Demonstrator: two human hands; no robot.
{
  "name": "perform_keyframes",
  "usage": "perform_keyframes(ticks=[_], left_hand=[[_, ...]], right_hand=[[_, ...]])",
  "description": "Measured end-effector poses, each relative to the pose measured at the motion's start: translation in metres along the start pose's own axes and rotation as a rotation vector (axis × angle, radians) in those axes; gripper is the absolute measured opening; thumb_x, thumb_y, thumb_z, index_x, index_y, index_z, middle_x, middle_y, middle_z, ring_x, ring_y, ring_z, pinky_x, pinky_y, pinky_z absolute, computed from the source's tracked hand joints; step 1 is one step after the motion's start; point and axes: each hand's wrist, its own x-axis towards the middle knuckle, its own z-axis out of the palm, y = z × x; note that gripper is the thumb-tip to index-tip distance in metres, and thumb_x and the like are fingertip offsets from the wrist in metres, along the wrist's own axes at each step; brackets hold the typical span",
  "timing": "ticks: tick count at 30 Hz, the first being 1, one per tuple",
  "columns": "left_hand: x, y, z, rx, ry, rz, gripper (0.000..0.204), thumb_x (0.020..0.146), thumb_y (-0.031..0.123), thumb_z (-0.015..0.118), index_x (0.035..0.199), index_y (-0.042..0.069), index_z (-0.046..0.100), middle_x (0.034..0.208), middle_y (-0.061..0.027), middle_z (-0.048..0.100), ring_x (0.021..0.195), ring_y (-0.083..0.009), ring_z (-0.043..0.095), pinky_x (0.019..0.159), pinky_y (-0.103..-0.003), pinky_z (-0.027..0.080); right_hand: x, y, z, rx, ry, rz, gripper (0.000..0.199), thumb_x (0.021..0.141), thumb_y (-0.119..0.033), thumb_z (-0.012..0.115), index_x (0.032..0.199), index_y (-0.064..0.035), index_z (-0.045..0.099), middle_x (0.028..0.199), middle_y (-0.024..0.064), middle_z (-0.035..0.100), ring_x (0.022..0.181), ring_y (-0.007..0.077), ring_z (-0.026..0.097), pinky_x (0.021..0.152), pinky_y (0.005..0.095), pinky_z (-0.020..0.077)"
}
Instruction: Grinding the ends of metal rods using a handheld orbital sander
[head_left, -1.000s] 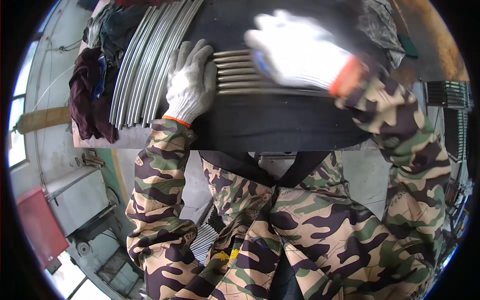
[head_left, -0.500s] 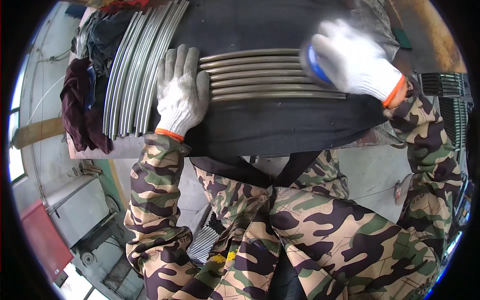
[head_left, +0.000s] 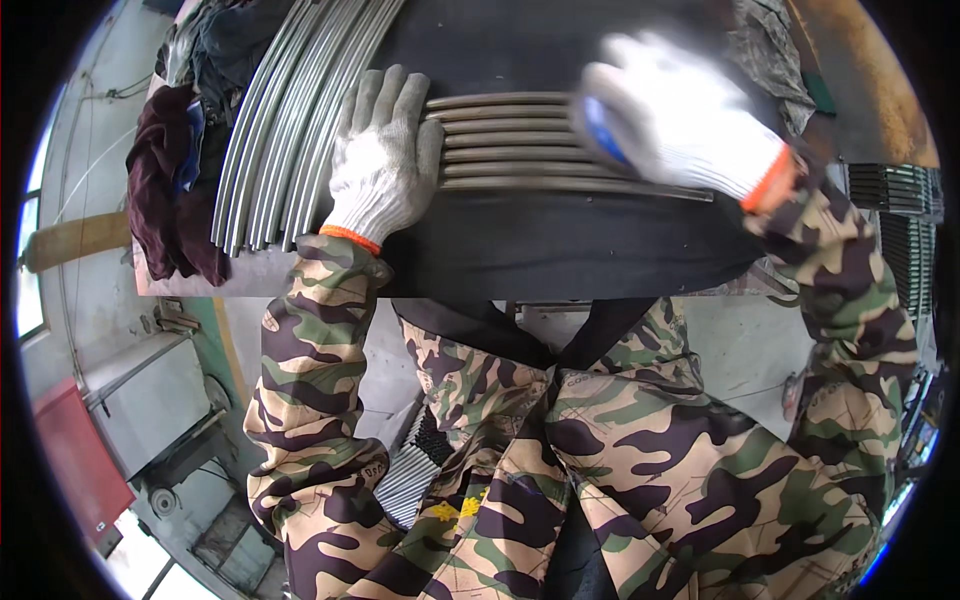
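Several steel rods lie side by side, running left to right on a black cloth. My left hand, in a white knit glove with an orange cuff, lies flat with its fingers stretched out at the rods' left ends, its thumb against them. Blurred by motion, my right hand wears a matching glove and grips a round blue object over the right part of these rods. The glove hides most of that object, so its kind does not show. Left of my left hand, shinier metal rods lie lengthwise in a row.
Dark red cloth and dark grey cloth are heaped at the table's left edge. A crumpled grey sheet lies at the far right. Stacked rods stand beyond the right edge. More rods sit below, beside my leg.
My right hand has slid left along the rods with the blue object. My left hand stays flat at the rod ends. The whole view has shifted slightly.
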Motion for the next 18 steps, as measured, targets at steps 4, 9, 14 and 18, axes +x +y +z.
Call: perform_keyframes(ticks=[4,9,14,18], left_hand=[[-0.003,0.005,-0.007,0.022,0.024,0.0,0.056,0.102,0.023,0.066,0.151,-0.001,0.055,0.155,-0.0262,0.055,0.15,-0.0491,0.046,0.128,-0.06,0.033],[-0.008,0.003,-0.007,0.005,0.02,0.007,0.056,0.101,0.023,0.066,0.151,0.0,0.056,0.156,-0.0276,0.055,0.149,-0.0509,0.046,0.128,-0.061,0.033],[-0.019,0.006,-0.008,-0.014,-0.002,-0.005,0.056,0.101,0.023,0.066,0.151,0.0,0.056,0.155,-0.0286,0.055,0.148,-0.0517,0.046,0.127,-0.062,0.033],[-0.017,0.008,-0.015,-0.061,0.015,-0.003,0.054,0.1,0.022,0.067,0.148,0.0,0.057,0.151,-0.0282,0.058,0.145,-0.0515,0.048,0.126,-0.062,0.034]], right_hand=[[-0.028,0.019,-0.002,-0.046,0.018,0.037,0.026,0.094,-0.02,0.065,0.117,-0.0094,0.069,0.113,0.0161,0.063,0.106,0.0366,0.068,0.082,0.0534,0.0611],[0.036,-0.017,0.005,0.041,0.028,-0.032,0.028,0.093,-0.022,0.064,0.118,-0.0091,0.069,0.116,0.0175,0.065,0.108,0.0372,0.069,0.083,0.0523,0.0621],[0.08,-0.033,0.012,0.24,0.136,-0.184,0.019,0.095,-0.025,0.064,0.099,-0.0065,0.07,0.101,0.0181,0.069,0.096,0.0391,0.068,0.078,0.0528,0.0581],[0.036,-0.016,0.002,0.127,-0.009,-0.092,0.028,0.089,-0.009,0.068,0.117,-0.0111,0.068,0.107,0.0154,0.062,0.1,0.0376,0.066,0.077,0.051,0.0583]])
